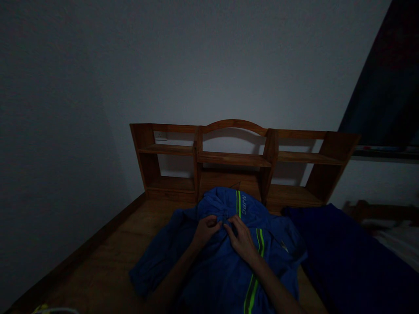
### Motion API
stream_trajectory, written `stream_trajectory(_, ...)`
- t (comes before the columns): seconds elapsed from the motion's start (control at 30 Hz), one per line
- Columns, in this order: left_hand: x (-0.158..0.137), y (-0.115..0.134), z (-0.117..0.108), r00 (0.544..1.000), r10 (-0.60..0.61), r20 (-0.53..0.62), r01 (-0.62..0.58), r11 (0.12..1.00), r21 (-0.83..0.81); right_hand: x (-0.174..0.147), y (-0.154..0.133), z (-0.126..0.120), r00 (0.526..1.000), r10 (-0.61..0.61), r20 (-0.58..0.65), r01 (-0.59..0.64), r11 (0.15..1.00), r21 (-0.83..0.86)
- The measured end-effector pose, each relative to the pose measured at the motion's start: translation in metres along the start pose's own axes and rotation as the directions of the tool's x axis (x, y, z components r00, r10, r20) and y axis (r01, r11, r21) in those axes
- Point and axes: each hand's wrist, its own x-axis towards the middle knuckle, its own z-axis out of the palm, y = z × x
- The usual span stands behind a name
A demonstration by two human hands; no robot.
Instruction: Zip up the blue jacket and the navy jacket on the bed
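Looking down in dim light, I see a bare wooden bed base with a shelved headboard; every shelf compartment I can make out holds nothing. A dark blue cloth lies at right. Spread mid-bed is the blue jacket with green stripes, collar end bunched toward the headboard. It looks light, soft and slippery, so I judge a gathered fold or the collar the best hold. My left hand has fingers curled, pinching a fold; my right hand pinches the fabric just beside it.
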Motion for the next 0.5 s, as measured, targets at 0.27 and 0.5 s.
stream_trajectory(0.27,-0.0029,0.0048,0.0036,0.99,0.131,0.043,-0.128,0.989,-0.072,0.0023,0.0005,-0.0025,1.0,0.005,0.007,-0.006,0.999,0.035)
stream_trajectory(0.5,-0.0034,0.0061,0.0018,0.993,0.096,0.067,-0.089,0.991,-0.099,0.0008,0.0026,-0.0007,1.0,0.015,0.005,-0.015,1.0,0.026)
